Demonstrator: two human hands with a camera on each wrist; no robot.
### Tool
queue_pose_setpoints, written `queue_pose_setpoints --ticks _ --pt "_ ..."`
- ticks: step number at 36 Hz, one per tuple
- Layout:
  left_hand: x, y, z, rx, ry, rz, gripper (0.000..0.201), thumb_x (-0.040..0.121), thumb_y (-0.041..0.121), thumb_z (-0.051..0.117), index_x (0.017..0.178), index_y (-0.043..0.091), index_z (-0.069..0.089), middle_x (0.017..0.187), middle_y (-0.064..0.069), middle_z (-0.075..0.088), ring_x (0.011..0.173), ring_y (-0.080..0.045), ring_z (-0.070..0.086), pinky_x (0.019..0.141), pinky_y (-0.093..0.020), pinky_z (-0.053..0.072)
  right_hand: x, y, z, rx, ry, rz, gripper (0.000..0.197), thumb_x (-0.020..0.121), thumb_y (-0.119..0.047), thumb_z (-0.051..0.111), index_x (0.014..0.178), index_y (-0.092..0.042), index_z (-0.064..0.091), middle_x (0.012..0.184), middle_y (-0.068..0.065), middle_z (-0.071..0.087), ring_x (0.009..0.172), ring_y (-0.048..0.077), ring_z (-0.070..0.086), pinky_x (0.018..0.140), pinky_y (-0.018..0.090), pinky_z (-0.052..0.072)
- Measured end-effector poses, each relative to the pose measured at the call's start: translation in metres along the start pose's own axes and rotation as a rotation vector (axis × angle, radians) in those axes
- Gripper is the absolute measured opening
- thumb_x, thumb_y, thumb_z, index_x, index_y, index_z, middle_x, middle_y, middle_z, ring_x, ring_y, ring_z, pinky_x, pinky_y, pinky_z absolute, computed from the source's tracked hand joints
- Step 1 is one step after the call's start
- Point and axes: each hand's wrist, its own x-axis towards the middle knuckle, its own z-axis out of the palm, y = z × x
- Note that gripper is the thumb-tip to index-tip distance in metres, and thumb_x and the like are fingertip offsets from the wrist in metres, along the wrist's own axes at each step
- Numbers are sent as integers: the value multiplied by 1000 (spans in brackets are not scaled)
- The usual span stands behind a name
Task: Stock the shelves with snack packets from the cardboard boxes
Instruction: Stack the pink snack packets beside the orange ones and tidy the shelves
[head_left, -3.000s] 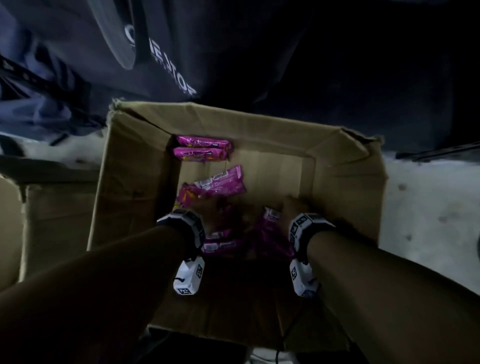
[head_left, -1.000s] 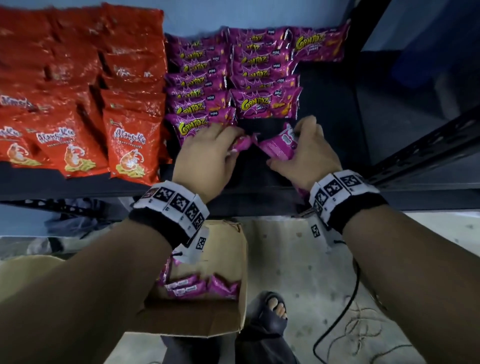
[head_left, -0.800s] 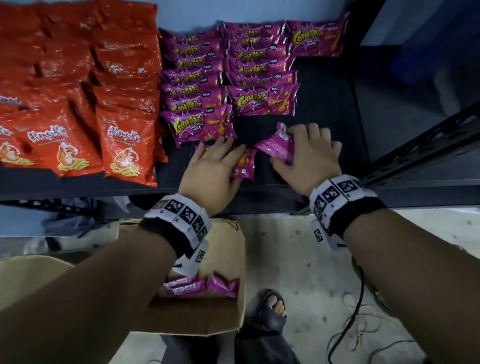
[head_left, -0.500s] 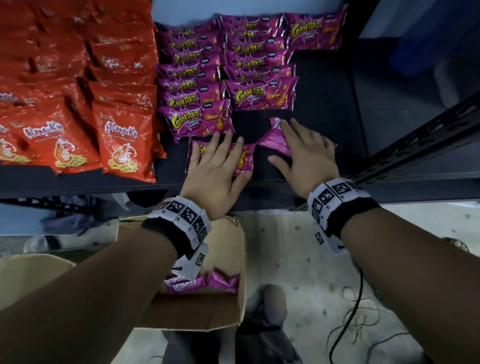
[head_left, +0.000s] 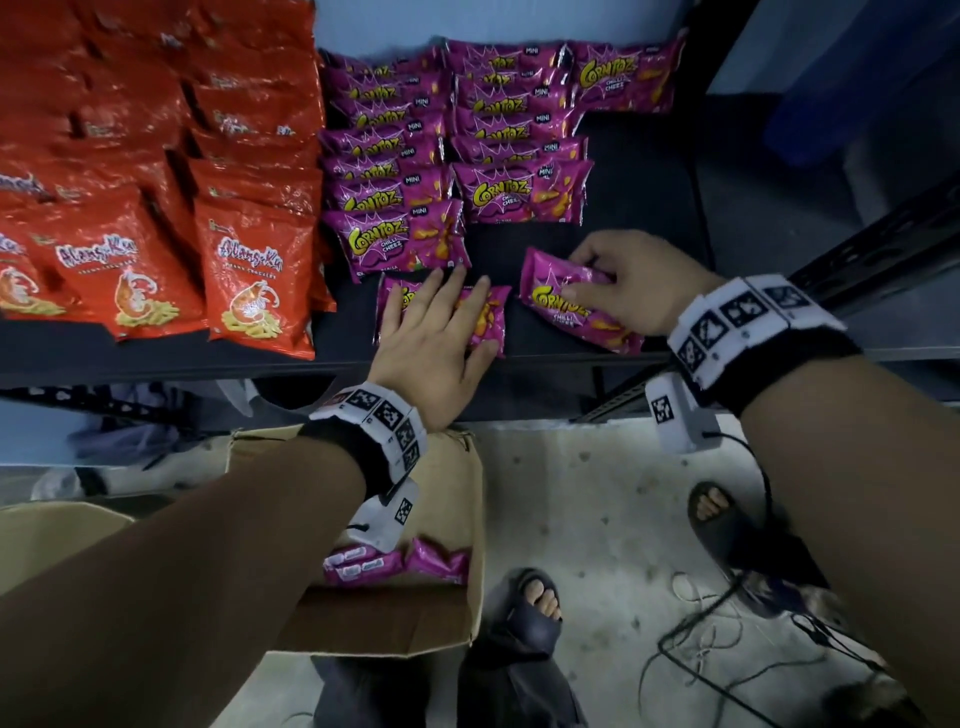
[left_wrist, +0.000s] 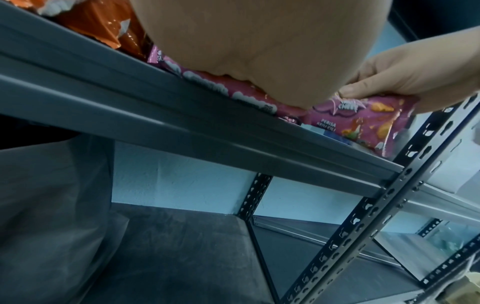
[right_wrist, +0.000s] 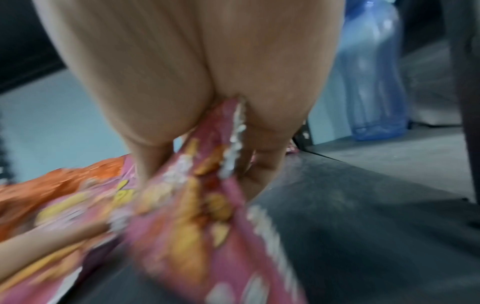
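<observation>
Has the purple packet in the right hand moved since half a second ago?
Yes. The purple packet has turned face-up, closer to the shelf's front edge.

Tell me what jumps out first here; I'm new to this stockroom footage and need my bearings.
The bright packets on the dark shelf: red prawn-cracker bags on the left, rows of purple snack packets beside them. At the front edge, the left hand lies flat on one purple packet while the right hand grips another. Below, a cardboard box on the floor holds more purple packets.
</observation>
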Motion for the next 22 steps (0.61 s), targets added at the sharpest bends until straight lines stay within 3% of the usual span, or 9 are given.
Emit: queue_pose_setpoints --ticks 2,5,9,12,15,18,22 --pt "0 0 -1 1 0 4 69 101 60 19 162 29 14 169 1 15 157 -21 7 125 -54 1 6 3 -3 16 -4 37 28 89 -42 75 109 -28 61 97 -5 65 92 19 66 84 36 55" --pt "-1 1 -1 6 4 -2 69 100 60 19 162 29 14 169 1 16 156 -21 8 125 -54 1 13 6 -2 -88 102 94 34 89 -44 75 113 -25 59 96 -4 64 89 19 64 76 28 47" --pt "0 1 -1 13 5 -7 69 100 60 20 162 30 14 169 1 17 156 -21 8 125 -54 2 11 2 9 -258 292 129 30 97 -39 63 121 -21 58 118 6 64 110 30 60 92 47 52" --pt "-1 0 0 10 9 -6 69 100 59 22 162 29 15 168 1 18 156 -21 9 125 -54 2 5 -7 20 -285 373 122 36 104 -38 48 131 -16 55 128 12 58 120 35 51 96 49 45" --pt "-1 0 0 8 11 -5 69 100 59 23 162 29 15 168 1 18 156 -20 8 125 -53 1 2 -14 35 -323 347 77 50 106 -45 39 145 -16 46 140 12 53 127 35 46 100 48 40" --pt "-1 1 0 11 9 -8 69 100 59 22 162 30 14 168 2 18 156 -20 8 125 -53 0 3 -15 49 -407 236 94 67 105 -57 25 160 -20 22 161 8 33 144 32 32 113 54 30" --pt "-2 3 1 12 23 -11 69 100 59 22 162 30 15 168 2 19 156 -20 8 125 -53 2 6 -11 60 -474 158 177 77 100 -70 12 162 -28 -2 168 9 16 150 33 21 115 60 22"
